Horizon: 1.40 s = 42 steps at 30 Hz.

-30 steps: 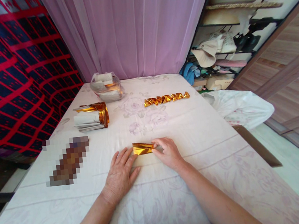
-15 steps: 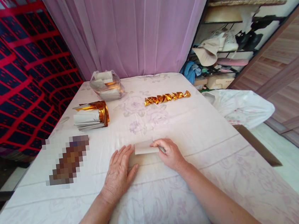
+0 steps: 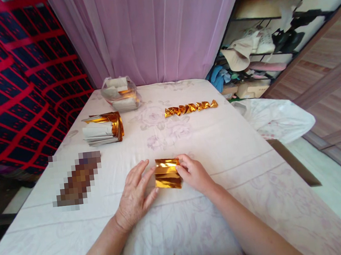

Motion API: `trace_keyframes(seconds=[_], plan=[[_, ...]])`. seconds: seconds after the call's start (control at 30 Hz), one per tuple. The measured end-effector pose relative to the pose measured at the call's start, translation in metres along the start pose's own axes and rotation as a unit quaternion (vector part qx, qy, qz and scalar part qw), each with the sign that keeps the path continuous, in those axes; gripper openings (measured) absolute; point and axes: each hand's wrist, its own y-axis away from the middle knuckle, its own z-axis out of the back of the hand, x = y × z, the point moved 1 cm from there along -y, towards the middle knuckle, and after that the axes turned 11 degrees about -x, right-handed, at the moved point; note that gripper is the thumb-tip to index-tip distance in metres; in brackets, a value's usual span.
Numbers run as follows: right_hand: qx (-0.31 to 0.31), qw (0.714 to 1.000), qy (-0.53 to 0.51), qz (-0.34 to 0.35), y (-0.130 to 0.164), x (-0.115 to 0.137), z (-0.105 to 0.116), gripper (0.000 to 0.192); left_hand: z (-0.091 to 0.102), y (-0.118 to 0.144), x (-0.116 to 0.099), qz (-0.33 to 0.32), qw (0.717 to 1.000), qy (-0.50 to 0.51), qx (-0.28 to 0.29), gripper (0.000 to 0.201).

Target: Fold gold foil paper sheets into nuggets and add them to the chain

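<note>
A small sheet of gold foil paper (image 3: 167, 176) lies on the cloth-covered table in front of me, shiny side up, with creases running across it. The thumb and fingers of my right hand (image 3: 193, 174) pinch its right edge. My left hand (image 3: 136, 190) rests at its left side, fingers spread, the fingertips at or very near the paper's edge. Farther off to the left stands a stack of folded gold and whitish papers (image 3: 102, 129). A row of folded gold foil pieces (image 3: 191, 108) lies beyond the hands to the right.
A clear plastic bag (image 3: 120, 94) with more papers sits at the table's far left. A blurred-out flat item (image 3: 79, 179) lies on the left. Beyond the right edge are a white plastic bag (image 3: 279, 118) and a loaded shelf (image 3: 254, 53). A purple curtain (image 3: 154, 32) hangs behind.
The paper between my hands showed a plain whitish side before; now its gold side faces up and it is spread wider. My right hand still grips its right edge.
</note>
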Motion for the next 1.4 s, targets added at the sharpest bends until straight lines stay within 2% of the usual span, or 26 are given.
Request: trace_keyframes(seconds=[0.1, 0.2, 0.4, 0.53, 0.6, 0.67, 0.73, 0.83, 0.9, 1.1, 1.23, 1.4], plan=[[0.007, 0.989, 0.138, 0.060, -0.001, 0.002, 0.000, 0.026, -0.003, 0.000, 0.000, -0.046, 0.997, -0.027, 0.059, 0.048], [0.015, 0.972, 0.222, 0.079, -0.004, 0.003, -0.001, 0.031, -0.008, 0.000, 0.001, -0.076, 0.989, -0.048, 0.116, 0.054], [-0.018, 0.966, 0.251, 0.059, -0.007, 0.004, -0.003, 0.033, -0.016, 0.001, 0.002, -0.057, 0.983, -0.050, 0.167, 0.057], [-0.051, 0.973, 0.216, 0.068, -0.006, 0.000, 0.005, 0.027, -0.016, 0.002, 0.000, -0.051, 0.982, -0.056, 0.172, 0.057], [-0.052, 0.976, 0.184, 0.106, -0.004, 0.000, 0.013, 0.019, -0.016, 0.001, -0.001, -0.046, 0.982, -0.059, 0.172, 0.056], [-0.022, 0.971, 0.151, 0.183, -0.001, 0.003, 0.020, 0.013, -0.016, 0.001, -0.003, -0.039, 0.983, -0.058, 0.172, 0.054], [0.030, 0.960, 0.132, 0.245, 0.004, 0.008, 0.025, 0.017, -0.017, 0.000, -0.004, -0.026, 0.984, -0.051, 0.170, 0.053], [0.095, 0.948, 0.144, 0.269, 0.010, 0.013, 0.026, 0.034, -0.017, 0.000, -0.006, 0.003, 0.987, -0.037, 0.158, 0.051], [0.108, 0.945, 0.163, 0.263, 0.012, 0.013, 0.024, 0.037, -0.017, -0.001, -0.007, 0.017, 0.988, -0.032, 0.153, 0.048], [0.076, 0.942, 0.161, 0.286, 0.010, 0.005, 0.020, 0.013, -0.017, -0.001, -0.005, 0.024, 0.985, -0.022, 0.169, 0.040], [0.056, 0.945, 0.151, 0.284, 0.008, -0.001, 0.016, 0.014, -0.017, -0.004, -0.001, 0.066, 0.983, 0.009, 0.170, 0.035], [-0.015, 0.959, 0.139, 0.246, 0.007, -0.004, 0.005, 0.011, -0.020, -0.006, -0.002, 0.104, 0.985, 0.027, 0.138, 0.032]])
